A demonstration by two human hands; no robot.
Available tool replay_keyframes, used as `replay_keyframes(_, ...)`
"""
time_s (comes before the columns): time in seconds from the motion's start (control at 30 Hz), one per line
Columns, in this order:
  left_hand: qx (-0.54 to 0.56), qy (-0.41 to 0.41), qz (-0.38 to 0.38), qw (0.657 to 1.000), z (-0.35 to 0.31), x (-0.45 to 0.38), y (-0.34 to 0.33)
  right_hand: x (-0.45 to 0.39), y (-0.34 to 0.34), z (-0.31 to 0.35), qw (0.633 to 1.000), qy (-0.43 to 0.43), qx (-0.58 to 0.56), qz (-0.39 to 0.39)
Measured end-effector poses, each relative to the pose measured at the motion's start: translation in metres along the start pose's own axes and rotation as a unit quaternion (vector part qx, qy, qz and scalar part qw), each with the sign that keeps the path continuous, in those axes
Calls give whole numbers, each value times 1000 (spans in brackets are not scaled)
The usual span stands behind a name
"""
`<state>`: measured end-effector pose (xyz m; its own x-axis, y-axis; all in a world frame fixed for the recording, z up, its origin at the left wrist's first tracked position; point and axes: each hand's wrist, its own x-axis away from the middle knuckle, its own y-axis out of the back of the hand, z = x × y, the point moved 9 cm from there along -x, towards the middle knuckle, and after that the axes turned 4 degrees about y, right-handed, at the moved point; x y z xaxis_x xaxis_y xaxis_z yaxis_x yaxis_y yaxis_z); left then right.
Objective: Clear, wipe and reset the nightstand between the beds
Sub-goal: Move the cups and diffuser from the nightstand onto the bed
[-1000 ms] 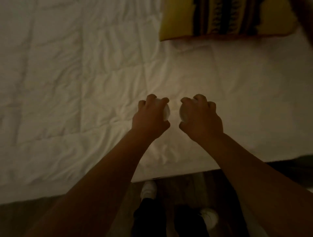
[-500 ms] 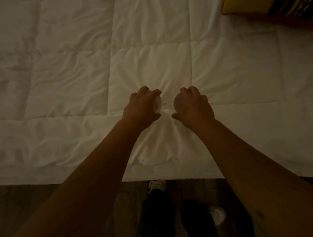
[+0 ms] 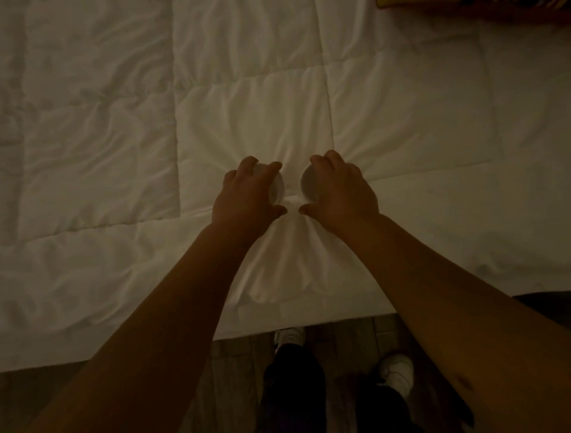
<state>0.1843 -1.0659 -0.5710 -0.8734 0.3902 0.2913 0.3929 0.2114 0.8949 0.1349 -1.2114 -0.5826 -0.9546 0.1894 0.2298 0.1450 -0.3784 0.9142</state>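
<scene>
The light is dim. My left hand (image 3: 247, 197) is closed from above over a small round white object (image 3: 277, 188), perhaps a cup. My right hand (image 3: 340, 191) grips a second round white object (image 3: 309, 185) the same way. Both objects rest on the white quilted duvet (image 3: 247, 108), a hand's width apart, and the fabric puckers into creases around them. Most of each object is hidden under my fingers. The nightstand is not in view.
The bed's near edge (image 3: 154, 346) runs across the lower part of the view, with wooden floor (image 3: 234, 371) below it. My dark trousers and white shoes (image 3: 398, 369) stand at the bed's edge. A yellow patterned cushion (image 3: 463, 3) peeks in at the top right.
The view has shifted left, so the cushion slid to the top right corner. Both hands have come down with the round objects onto the duvet, which now creases around them.
</scene>
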Motion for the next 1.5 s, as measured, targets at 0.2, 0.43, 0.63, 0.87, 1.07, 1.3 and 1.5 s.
replay_keyframes(0.2,2,2,14,1000,0,6,2,10,2,-2,1000,3,2,8)
replay_keyframes(0.43,-54,-51,-37,997,-58,19,23,42,31,-26,998,-21,-43,-35)
replay_keyframes(0.63,-75,-138,-8,988,-163,26,1,95,61,-110,991,-104,-58,-67)
replay_keyframes(0.87,-104,-284,45,952,-350,70,-78,221,103,-270,962,-245,-70,-103)
replay_keyframes(1.07,-104,-398,126,903,-498,150,-168,363,121,-380,911,-362,-104,-170)
replay_keyframes(1.3,-88,-487,233,837,-635,267,-274,537,115,-481,828,-499,-118,-229)
replay_keyframes(1.5,-149,-549,267,778,-702,350,-360,659,85,-534,751,-585,-145,-272)
